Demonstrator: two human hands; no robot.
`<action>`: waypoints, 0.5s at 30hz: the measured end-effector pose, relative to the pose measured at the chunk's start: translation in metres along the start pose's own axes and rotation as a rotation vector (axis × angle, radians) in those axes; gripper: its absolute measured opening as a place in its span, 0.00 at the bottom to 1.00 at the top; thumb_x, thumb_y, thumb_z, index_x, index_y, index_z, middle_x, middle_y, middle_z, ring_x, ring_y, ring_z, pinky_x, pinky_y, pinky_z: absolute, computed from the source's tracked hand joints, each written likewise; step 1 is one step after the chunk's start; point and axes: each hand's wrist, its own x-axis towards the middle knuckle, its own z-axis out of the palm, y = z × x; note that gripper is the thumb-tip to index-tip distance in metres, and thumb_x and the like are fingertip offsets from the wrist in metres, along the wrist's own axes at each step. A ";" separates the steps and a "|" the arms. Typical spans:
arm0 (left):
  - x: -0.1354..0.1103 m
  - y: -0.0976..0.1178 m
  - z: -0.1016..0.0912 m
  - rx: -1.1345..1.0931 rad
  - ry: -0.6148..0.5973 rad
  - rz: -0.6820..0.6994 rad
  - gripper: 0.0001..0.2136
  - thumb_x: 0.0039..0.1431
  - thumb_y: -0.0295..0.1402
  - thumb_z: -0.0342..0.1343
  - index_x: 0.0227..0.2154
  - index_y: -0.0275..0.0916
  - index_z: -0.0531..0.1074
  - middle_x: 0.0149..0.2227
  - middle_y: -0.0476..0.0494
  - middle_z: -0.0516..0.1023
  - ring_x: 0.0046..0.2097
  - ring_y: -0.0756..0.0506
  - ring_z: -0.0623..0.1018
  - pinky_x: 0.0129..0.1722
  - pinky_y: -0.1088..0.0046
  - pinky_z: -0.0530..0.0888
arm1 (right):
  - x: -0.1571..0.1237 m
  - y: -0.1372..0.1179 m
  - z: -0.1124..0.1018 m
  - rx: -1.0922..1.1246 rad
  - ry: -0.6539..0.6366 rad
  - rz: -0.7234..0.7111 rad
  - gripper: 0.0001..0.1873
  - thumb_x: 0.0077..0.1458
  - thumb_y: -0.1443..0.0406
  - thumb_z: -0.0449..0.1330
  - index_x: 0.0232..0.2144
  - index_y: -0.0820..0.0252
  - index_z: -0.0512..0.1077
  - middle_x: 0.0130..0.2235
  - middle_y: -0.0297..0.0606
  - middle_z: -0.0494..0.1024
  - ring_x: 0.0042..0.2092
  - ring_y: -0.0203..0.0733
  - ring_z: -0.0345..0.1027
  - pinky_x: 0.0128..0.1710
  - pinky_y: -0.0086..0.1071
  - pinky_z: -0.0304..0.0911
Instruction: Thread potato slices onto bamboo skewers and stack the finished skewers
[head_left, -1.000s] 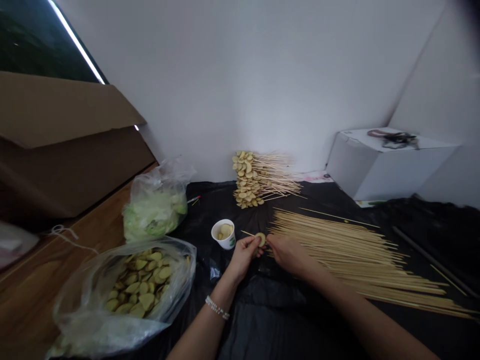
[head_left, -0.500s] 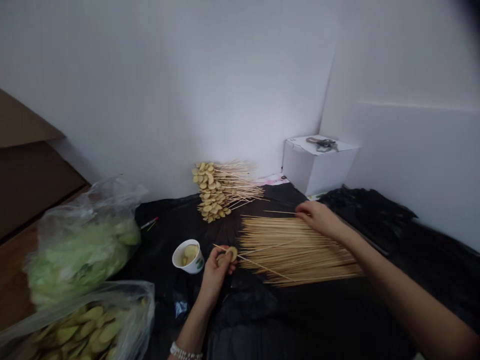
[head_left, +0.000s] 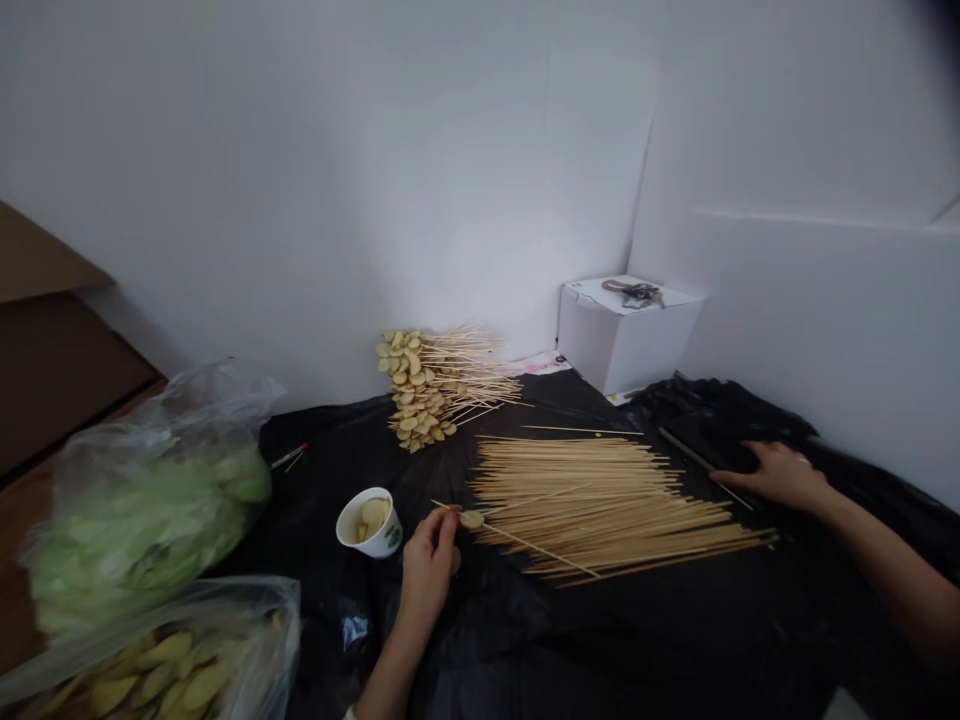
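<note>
My left hand (head_left: 429, 560) pinches a bamboo skewer (head_left: 544, 552) near its pointed end. A thin potato slice (head_left: 472, 519) is on that skewer beside the fingertips. Another pale slice (head_left: 455, 561) shows partly behind the hand; whether it is held I cannot tell. The skewer's long end lies across a wide pile of bare skewers (head_left: 592, 490). Right of the pile, my right hand (head_left: 784, 475) is over the black plastic, thumb and fingers apart. Its thumb is close to a grey rod (head_left: 686, 448) and a short, thin pale stick (head_left: 739, 496).
A white cup (head_left: 382, 541) holding slices stands left of my left hand. Skewered potato slices (head_left: 420, 390) are stacked by the wall. Bags of cabbage-like greens (head_left: 150, 510) and potato slices (head_left: 161, 670) sit left. A white box (head_left: 630, 340) with keys on top stands behind.
My right hand has left the single skewer at the pile's back edge and moved right onto the black plastic. The left hand has turned, and its slice now sits beyond the fingertips.
</note>
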 end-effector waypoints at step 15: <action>-0.004 0.010 -0.005 0.152 0.194 0.243 0.14 0.62 0.40 0.46 0.30 0.40 0.74 0.38 0.42 0.73 0.45 0.42 0.71 0.47 0.66 0.66 | -0.015 -0.015 -0.025 0.088 0.194 -0.046 0.38 0.44 0.46 0.60 0.53 0.64 0.66 0.43 0.61 0.68 0.49 0.61 0.64 0.44 0.44 0.56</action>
